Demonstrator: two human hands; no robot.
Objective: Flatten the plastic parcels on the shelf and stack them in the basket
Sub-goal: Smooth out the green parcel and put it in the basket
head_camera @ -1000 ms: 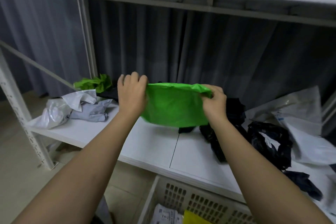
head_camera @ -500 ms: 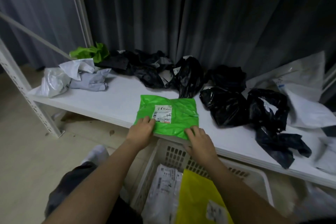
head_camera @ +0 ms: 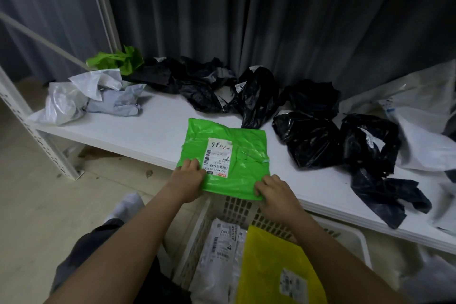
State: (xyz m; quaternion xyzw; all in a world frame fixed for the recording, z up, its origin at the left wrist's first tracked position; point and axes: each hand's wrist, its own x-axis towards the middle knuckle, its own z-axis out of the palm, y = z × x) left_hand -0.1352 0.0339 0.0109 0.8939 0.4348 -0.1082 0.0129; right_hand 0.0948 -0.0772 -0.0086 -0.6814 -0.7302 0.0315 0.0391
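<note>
Black parcels (head_camera: 308, 138) crowd shelf (head_camera: 138, 136) behind green parcel (head_camera: 237, 155).

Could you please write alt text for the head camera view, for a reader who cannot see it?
Two hands, left hand and right hand, hold the near edge of a flattened green parcel on a white shelf, above a basket holding a yellow parcel. Crumpled black parcels lie behind.
</note>
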